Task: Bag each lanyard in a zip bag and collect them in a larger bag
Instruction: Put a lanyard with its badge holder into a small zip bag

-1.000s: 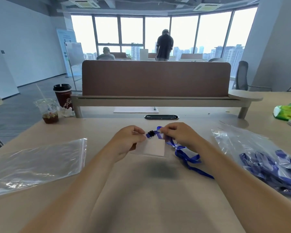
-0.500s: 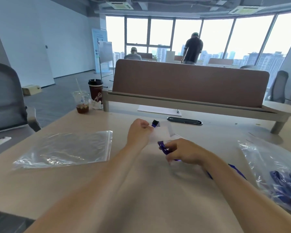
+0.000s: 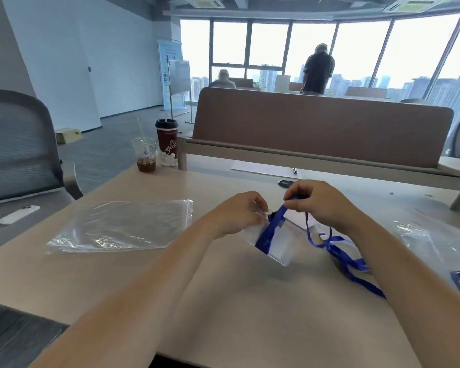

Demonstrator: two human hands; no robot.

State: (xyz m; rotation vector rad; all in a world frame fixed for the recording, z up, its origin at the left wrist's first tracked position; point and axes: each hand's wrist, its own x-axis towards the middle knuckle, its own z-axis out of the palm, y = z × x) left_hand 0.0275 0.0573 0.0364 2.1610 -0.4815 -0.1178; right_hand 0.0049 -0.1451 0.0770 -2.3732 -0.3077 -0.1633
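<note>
A pale wooden bench (image 3: 237, 301) stands in an open office, with a brown divider panel (image 3: 316, 126) along its far side and tall windows beyond. Over the middle of the bench the left hand (image 3: 241, 213) pinches the top edge of a small clear zip bag (image 3: 279, 248), which hangs tilted with its lower corner near the surface. The right hand (image 3: 323, 205), just beside the left, has its fingers closed on the blue lanyard (image 3: 271, 231). From that grip the strap slants down across the small bag; whether it is inside the film or lying over it cannot be told. The rest of the strap trails over the bench to the right. A larger clear bag (image 3: 122, 224) lies flat on the left. Another clear bag (image 3: 433, 245) lies at the right edge. Two drink cups (image 3: 145, 155) stand at the far left corner, and a grey office chair (image 3: 16, 144) is at the left.
</note>
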